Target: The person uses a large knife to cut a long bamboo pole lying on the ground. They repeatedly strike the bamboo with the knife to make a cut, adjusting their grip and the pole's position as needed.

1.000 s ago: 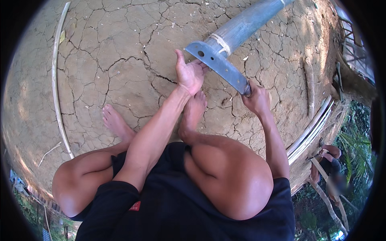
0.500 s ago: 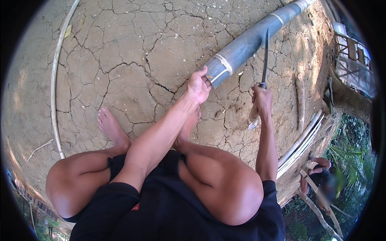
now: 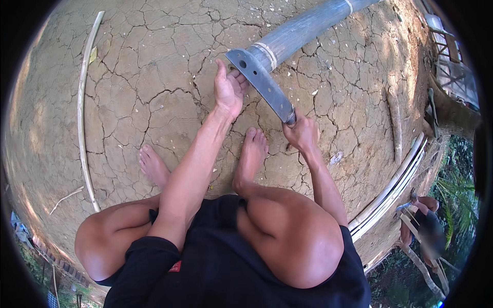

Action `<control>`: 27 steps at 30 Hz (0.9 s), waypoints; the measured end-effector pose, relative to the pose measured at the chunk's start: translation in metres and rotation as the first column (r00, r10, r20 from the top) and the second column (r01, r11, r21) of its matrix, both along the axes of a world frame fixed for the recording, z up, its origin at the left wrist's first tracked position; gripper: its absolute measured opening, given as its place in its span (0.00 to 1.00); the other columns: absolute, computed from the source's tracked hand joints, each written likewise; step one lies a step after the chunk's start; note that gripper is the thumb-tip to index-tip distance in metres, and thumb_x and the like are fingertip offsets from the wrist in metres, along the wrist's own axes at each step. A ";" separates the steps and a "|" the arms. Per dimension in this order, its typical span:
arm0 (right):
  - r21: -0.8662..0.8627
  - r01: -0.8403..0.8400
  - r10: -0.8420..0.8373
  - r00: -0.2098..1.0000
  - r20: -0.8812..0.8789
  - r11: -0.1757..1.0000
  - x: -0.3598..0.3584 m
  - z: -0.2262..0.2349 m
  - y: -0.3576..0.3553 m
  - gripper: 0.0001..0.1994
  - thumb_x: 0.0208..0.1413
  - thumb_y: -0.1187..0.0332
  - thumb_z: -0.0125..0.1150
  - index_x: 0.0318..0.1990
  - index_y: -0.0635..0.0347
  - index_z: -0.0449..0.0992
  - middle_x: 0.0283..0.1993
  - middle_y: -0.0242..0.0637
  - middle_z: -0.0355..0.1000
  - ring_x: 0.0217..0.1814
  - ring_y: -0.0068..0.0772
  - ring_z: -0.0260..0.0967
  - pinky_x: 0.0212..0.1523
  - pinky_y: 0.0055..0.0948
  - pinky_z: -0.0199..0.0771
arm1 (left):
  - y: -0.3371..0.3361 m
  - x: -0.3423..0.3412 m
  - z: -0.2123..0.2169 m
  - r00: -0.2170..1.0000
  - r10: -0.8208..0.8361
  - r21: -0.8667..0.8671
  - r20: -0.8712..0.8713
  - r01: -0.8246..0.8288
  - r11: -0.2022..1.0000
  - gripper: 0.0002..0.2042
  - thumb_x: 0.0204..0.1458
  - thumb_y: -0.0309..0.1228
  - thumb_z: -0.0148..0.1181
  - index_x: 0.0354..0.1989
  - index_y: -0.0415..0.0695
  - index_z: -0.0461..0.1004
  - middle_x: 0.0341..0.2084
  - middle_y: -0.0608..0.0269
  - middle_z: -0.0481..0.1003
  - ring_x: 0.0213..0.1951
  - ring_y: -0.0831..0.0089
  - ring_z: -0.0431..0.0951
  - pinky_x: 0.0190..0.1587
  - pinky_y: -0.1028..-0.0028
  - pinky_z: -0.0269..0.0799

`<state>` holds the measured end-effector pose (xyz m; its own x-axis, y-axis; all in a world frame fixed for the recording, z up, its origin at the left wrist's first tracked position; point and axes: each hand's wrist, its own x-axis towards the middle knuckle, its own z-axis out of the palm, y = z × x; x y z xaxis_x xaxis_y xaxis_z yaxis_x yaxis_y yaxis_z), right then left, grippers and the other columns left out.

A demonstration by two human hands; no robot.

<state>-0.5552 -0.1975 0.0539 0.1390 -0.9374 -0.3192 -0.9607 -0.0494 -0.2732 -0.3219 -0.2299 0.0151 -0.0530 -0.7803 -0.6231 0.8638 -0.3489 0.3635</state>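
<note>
A thick bamboo pole (image 3: 303, 31), dark grey-blue with pale rings at its joints, lies slantwise on the ground with its near end toward me. My right hand (image 3: 302, 131) is wrapped round the handle of a machete (image 3: 267, 92), whose broad dark blade has holes near its tip. The blade's flat side faces up and crosses in front of the pole's near end, hiding it. Beside that end is my left hand (image 3: 229, 91), palm up, thumb apart and fingers loosely bent. Its fingertips are close to the blade; whether they touch the pole cannot be made out.
Cracked bare earth (image 3: 154, 66) lies under my bare feet. A long pale strip (image 3: 82, 102) lies at the left, and a stick (image 3: 394, 126) and split poles (image 3: 390, 187) at the right. Another person (image 3: 426, 223) is at the far lower right, near branches.
The machete has swung from upright at the pole's right side to across its near end. My left hand has shifted left from the pole's end, where its fingers were hooked under.
</note>
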 end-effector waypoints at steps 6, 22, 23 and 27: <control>-0.006 0.162 -0.160 0.981 0.106 0.987 -0.018 -0.006 -0.044 0.12 0.49 0.63 0.62 0.39 0.60 0.77 0.28 0.56 0.77 0.31 0.60 0.78 0.36 0.51 0.78 | -0.007 -0.004 -0.002 0.998 0.054 0.004 -0.030 -0.054 0.999 0.56 0.54 0.77 0.26 0.64 0.26 0.60 0.58 0.41 0.71 0.63 0.54 0.68 0.68 0.61 0.53; 0.103 0.086 -0.083 0.996 -0.038 0.991 -0.025 0.034 -0.058 0.10 0.51 0.65 0.62 0.37 0.62 0.76 0.26 0.57 0.76 0.31 0.61 0.78 0.37 0.52 0.77 | 0.009 -0.019 -0.009 0.970 0.126 -0.008 -0.209 -0.131 0.991 0.54 0.56 0.75 0.26 0.64 0.27 0.60 0.61 0.44 0.69 0.63 0.57 0.66 0.68 0.61 0.54; 0.125 0.056 -0.051 0.998 -0.035 0.991 -0.023 0.040 -0.055 0.10 0.51 0.65 0.62 0.37 0.62 0.76 0.26 0.56 0.76 0.31 0.60 0.78 0.37 0.52 0.77 | 0.009 -0.017 -0.009 0.972 0.141 -0.005 -0.187 -0.145 0.989 0.55 0.55 0.76 0.26 0.65 0.26 0.58 0.62 0.43 0.68 0.65 0.56 0.65 0.69 0.61 0.52; 0.046 -0.161 0.165 0.980 -0.108 0.986 -0.028 0.040 -0.040 0.10 0.52 0.65 0.61 0.37 0.62 0.76 0.25 0.54 0.76 0.29 0.59 0.77 0.36 0.50 0.77 | 0.010 -0.021 -0.007 0.974 0.152 -0.007 -0.169 -0.156 0.988 0.58 0.53 0.77 0.24 0.67 0.25 0.55 0.65 0.40 0.64 0.68 0.55 0.62 0.73 0.61 0.48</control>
<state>-0.5829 -0.2378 0.0941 0.2508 -0.8925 -0.3750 -0.9650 -0.1998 -0.1697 -0.3432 -0.2199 0.0085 -0.0336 -0.7993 -0.6000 0.9557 -0.2013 0.2146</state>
